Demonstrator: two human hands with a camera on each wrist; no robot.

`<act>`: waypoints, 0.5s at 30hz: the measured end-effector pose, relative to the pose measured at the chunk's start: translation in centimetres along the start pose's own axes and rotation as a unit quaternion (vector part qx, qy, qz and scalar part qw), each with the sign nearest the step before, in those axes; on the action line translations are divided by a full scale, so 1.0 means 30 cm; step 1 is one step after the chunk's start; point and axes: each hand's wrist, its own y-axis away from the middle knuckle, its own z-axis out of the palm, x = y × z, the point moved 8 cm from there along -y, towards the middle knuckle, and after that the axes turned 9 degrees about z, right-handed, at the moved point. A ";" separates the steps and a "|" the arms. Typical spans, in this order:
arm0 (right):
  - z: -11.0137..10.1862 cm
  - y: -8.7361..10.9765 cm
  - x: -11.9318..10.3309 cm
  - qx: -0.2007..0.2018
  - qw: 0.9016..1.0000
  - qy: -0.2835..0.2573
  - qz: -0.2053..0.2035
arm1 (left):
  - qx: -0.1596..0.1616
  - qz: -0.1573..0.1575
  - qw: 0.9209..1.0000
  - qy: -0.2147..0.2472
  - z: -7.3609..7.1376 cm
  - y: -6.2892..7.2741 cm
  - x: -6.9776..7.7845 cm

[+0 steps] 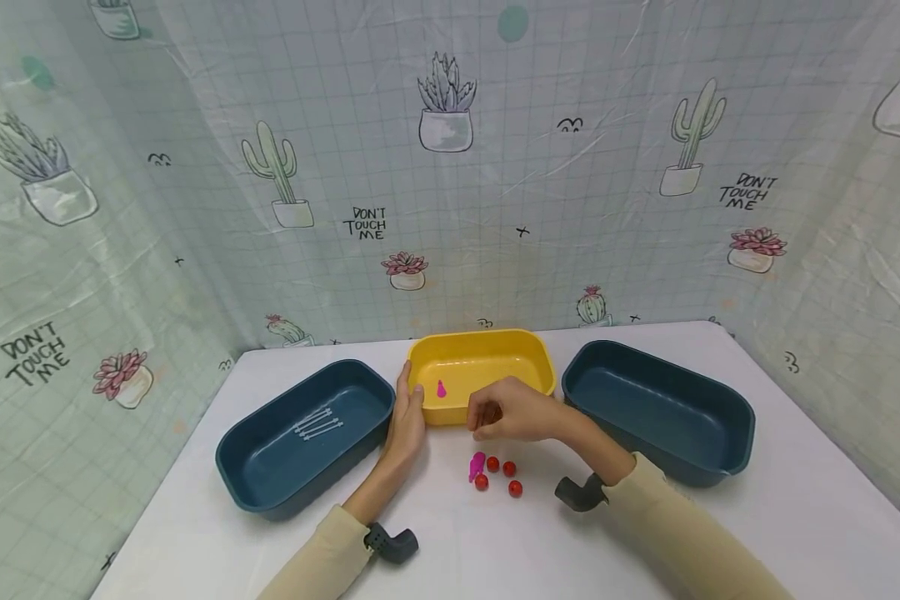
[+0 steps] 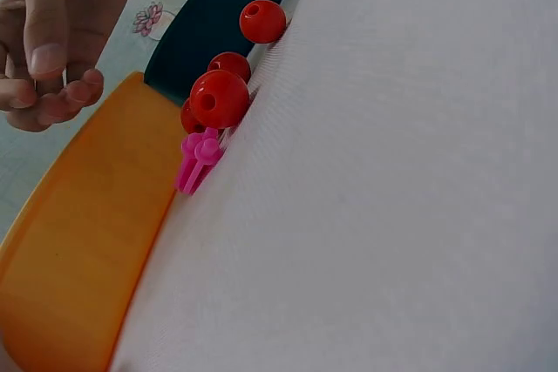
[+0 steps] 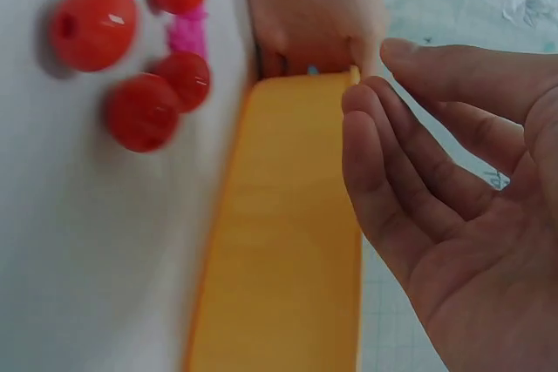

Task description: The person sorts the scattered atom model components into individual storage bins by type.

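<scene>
My left hand (image 1: 407, 423) holds the left end of the yellow tray (image 1: 487, 414), fingers along its outside and thumb at the rim. Over the tray's front rim hovers my right hand (image 1: 516, 410), its fingers loosely bent. In the right wrist view that hand (image 3: 453, 172) has a gap between thumb and fingertips, with nothing visible in it. Inside the tray lies one small pink piece (image 1: 441, 389). In front of it, several red beads (image 1: 509, 469) with holes sit on the table beside pink peg-like pieces (image 2: 200, 161) with rounded heads.
A dark blue tray (image 1: 258, 493) stands left of the yellow one, holding several pale thin sticks (image 1: 318, 423) with knobbed ends. Another dark blue tray (image 1: 663, 392) is on the right, by my right forearm. A printed cloth (image 1: 495, 217) hangs behind the white table (image 1: 450, 550).
</scene>
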 end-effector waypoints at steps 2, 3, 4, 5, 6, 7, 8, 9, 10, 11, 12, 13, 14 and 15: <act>0.026 0.007 0.005 -0.015 1.000 0.002 0.005 | 0.000 0.000 1.000 0.002 -0.002 0.001 -0.002; 0.039 0.009 0.009 -0.021 1.000 0.004 0.010 | -0.001 0.000 1.000 0.003 -0.002 0.001 -0.002; 0.051 0.010 0.012 -0.029 0.999 0.007 0.014 | -0.001 0.001 1.000 0.003 -0.003 0.001 -0.003; 0.062 0.011 0.016 -0.036 0.999 0.011 0.020 | -0.002 0.002 1.000 0.004 -0.004 0.000 -0.004; 0.073 0.011 0.021 -0.043 0.999 0.014 0.026 | -0.003 0.002 1.000 0.005 -0.004 -0.001 -0.005; 0.084 0.011 0.027 -0.048 0.998 0.017 0.030 | -0.003 0.003 1.000 0.005 -0.003 -0.002 -0.004; 0.095 0.009 0.032 -0.053 0.998 0.021 0.034 | -0.004 0.004 1.000 0.004 -0.003 -0.002 -0.004; 0.104 0.007 0.037 -0.056 0.997 0.025 0.038 | -0.004 0.004 1.000 0.004 -0.002 -0.002 -0.003; 0.113 0.005 0.042 -0.058 0.997 0.028 0.039 | -0.003 0.005 1.000 0.005 -0.002 -0.002 -0.002; 0.120 0.003 0.046 -0.059 0.997 0.029 0.040 | -0.003 0.005 1.000 0.005 -0.001 -0.002 -0.001; 0.126 0.001 0.050 -0.057 0.997 0.032 0.040 | -0.003 0.005 1.000 0.005 -0.001 -0.002 0.001; 0.130 -0.001 0.052 -0.054 0.997 0.037 0.039 | -0.002 0.005 1.000 0.006 0.000 -0.002 0.002; 0.134 -0.003 0.053 -0.052 0.997 0.040 0.040 | -0.002 0.005 1.000 0.006 0.000 -0.002 0.002; 0.137 -0.005 0.054 -0.048 0.997 0.046 0.039 | -0.001 0.005 1.000 0.006 0.000 -0.002 0.002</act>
